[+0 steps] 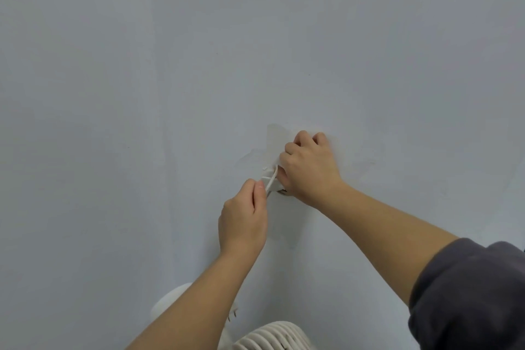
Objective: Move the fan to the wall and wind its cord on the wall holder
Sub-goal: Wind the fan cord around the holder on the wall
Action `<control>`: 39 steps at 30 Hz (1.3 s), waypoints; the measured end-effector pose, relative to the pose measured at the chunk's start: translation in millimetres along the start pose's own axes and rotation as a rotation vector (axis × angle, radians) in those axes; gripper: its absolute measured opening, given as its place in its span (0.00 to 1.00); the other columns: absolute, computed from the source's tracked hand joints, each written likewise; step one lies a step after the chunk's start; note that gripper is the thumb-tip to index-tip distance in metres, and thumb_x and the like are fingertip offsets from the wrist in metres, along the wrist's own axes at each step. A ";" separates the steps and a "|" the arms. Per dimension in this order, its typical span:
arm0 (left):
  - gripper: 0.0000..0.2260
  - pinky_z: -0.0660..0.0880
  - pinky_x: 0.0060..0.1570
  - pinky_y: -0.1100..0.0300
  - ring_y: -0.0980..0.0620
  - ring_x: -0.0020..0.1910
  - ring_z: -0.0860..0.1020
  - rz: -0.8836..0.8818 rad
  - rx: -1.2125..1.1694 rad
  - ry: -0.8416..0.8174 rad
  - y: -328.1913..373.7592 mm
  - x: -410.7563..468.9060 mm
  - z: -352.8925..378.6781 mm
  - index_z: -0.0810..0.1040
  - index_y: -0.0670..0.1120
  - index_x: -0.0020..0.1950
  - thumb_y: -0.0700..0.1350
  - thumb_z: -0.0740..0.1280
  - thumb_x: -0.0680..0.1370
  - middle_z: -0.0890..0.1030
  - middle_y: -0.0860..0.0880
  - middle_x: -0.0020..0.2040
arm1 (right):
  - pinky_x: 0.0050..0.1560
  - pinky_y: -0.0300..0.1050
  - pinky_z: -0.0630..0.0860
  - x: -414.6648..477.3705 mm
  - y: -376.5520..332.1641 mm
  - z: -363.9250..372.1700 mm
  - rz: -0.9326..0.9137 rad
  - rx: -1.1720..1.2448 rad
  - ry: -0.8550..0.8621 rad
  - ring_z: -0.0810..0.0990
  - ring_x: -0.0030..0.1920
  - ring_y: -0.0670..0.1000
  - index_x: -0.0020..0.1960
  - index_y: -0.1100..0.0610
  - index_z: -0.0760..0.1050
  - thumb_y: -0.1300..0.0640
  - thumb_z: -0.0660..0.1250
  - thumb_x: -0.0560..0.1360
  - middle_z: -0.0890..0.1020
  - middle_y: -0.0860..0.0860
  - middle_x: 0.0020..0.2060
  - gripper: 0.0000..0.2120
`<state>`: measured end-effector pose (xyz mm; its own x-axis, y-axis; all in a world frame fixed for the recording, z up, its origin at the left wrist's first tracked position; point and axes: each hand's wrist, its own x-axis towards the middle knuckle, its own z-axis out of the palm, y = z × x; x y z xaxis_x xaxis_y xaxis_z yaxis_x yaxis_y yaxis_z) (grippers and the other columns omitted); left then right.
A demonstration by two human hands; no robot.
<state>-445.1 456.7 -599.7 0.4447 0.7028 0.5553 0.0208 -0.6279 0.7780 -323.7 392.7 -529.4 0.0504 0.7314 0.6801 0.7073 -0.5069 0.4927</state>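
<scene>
A small white wall holder (271, 183) is fixed to the pale grey wall, mostly hidden by my hands. The thin white cord (272, 179) runs slanting across it. My left hand (244, 219) pinches the cord just below and left of the holder. My right hand (308, 167) is closed against the holder's right side, its fingers curled around the cord and the holder. The white fan (272, 337) stands below at the bottom edge, only its ribbed grille and round base (170, 305) showing. A plug (234, 312) with prongs hangs beside my left forearm.
The flat grey wall (199, 65) fills almost the whole view. A lighter patch of peeled paint (277, 136) surrounds the holder. My right dark sleeve (468, 293) is pushed up at the lower right.
</scene>
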 end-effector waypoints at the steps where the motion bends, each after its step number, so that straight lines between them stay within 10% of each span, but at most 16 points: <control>1: 0.18 0.61 0.29 0.53 0.49 0.27 0.62 0.015 0.002 -0.011 1.0 -0.7 -0.2 0.62 0.47 0.34 0.51 0.53 0.82 0.65 0.52 0.26 | 0.38 0.51 0.67 -0.6 -0.3 -0.7 -0.002 0.015 0.023 0.73 0.37 0.57 0.32 0.57 0.73 0.54 0.67 0.70 0.75 0.50 0.27 0.10; 11: 0.19 0.61 0.30 0.55 0.52 0.26 0.61 0.068 0.005 -0.038 -2.5 0.8 -3.8 0.63 0.48 0.34 0.56 0.58 0.81 0.63 0.53 0.25 | 0.29 0.41 0.65 7.2 48.9 -0.9 -0.272 0.161 0.172 0.76 0.35 0.56 0.35 0.58 0.76 0.71 0.73 0.61 0.79 0.53 0.37 0.11; 28: 0.07 0.74 0.39 0.51 0.49 0.35 0.75 0.118 0.156 -0.351 -8.7 -3.0 17.8 0.72 0.50 0.42 0.50 0.63 0.79 0.75 0.55 0.33 | 0.71 0.60 0.58 -44.0 92.0 9.7 -0.566 -0.017 0.054 0.71 0.69 0.53 0.60 0.52 0.80 0.63 0.65 0.74 0.77 0.43 0.64 0.16; 39: 0.06 0.73 0.41 0.51 0.44 0.43 0.75 0.395 0.519 -0.670 -1.6 -0.9 32.3 0.69 0.49 0.45 0.47 0.60 0.81 0.79 0.47 0.43 | 0.71 0.65 0.57 -52.1 85.5 16.8 -0.549 0.008 0.084 0.73 0.66 0.55 0.57 0.49 0.81 0.62 0.57 0.75 0.79 0.44 0.61 0.19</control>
<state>-416.7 446.2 -610.9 0.9248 0.1683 0.3412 0.0831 -0.9645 0.2507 -253.9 318.9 -531.8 -0.3838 0.8479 0.3658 0.6192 -0.0575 0.7831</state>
